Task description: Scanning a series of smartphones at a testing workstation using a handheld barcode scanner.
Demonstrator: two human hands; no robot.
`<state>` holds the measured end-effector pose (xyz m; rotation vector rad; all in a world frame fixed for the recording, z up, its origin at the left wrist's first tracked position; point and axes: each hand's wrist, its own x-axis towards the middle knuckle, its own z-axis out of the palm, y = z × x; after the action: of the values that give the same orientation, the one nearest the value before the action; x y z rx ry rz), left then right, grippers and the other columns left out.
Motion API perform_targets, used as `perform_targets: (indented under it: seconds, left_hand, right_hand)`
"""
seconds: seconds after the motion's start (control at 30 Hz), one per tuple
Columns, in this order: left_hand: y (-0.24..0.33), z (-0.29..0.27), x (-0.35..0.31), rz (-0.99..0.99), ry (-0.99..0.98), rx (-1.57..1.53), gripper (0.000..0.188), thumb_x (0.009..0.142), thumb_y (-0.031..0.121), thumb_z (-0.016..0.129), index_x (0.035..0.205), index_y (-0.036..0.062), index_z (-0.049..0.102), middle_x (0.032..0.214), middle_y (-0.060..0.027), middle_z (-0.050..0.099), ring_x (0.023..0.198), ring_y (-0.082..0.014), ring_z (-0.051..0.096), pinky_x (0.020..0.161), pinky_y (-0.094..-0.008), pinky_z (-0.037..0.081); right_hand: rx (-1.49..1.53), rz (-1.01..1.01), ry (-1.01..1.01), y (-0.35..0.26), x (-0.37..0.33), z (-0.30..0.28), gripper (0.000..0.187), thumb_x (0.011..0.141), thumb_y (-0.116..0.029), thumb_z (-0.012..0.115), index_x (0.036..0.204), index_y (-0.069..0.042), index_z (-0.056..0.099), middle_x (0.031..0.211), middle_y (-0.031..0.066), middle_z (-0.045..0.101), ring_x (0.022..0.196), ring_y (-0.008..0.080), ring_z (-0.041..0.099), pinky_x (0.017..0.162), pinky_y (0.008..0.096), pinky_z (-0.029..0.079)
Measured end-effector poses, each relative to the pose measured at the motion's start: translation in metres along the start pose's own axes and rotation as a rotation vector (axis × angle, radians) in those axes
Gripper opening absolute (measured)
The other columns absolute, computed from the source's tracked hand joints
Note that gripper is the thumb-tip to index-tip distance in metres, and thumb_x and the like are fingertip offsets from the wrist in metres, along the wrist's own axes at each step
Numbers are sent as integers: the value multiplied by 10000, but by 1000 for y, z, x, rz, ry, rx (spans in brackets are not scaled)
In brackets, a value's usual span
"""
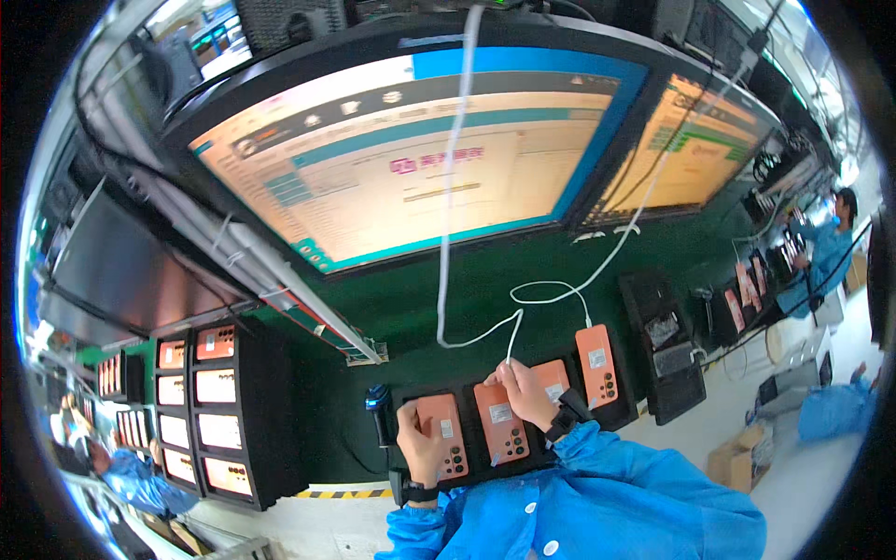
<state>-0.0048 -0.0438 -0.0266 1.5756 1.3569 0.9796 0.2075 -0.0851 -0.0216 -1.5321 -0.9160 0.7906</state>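
Several salmon-coloured phones lie back up in a row in a black tray [425, 390], each with a pale label and dark camera lenses. My left hand [419, 450] is closed round the left side of the leftmost phone [451, 434], its thumb over the back. Between its fingers my right hand [525, 394] pinches the end of a white cable [514, 338] at the top edge of the second phone [504, 439]; the plug is hidden. Partly behind this hand is the third phone [553, 376]. A second white cable [587, 313] runs into the top of the rightmost phone [597, 359].
Two lit monitors [411, 168] stand behind the green mat [401, 308]. Left of the tray are a dark handheld scanner [378, 403] and a black rack of phones [245, 420]. Black trays [665, 350] lie right. Co-workers in blue [821, 257] are at both sides.
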Motion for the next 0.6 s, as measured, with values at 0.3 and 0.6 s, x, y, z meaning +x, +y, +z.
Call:
perform_targets:
  seconds: [0.3, 0.6]
  left_hand:
    - [-126, -56, 45, -60, 270, 496, 187, 662, 81, 661, 824, -9, 638, 759, -148, 639, 638, -215, 574, 589, -356, 479]
    - [-243, -1, 25, -652, -157, 301, 681, 721, 411, 727, 1186, -19, 475, 1085, -261, 624, 991, -417, 622, 852, -440, 502]
  right_hand:
    - [-747, -434, -161, 28, -33, -5, 201, 845, -116, 539, 984, 5, 620, 1067, 158, 619, 1034, 344, 556, 896, 459, 423]
    - [-846, -583, -257, 3, -19, -20, 241, 945, -179, 442, 900, 15, 576, 917, 201, 564, 855, 383, 532, 775, 475, 431]
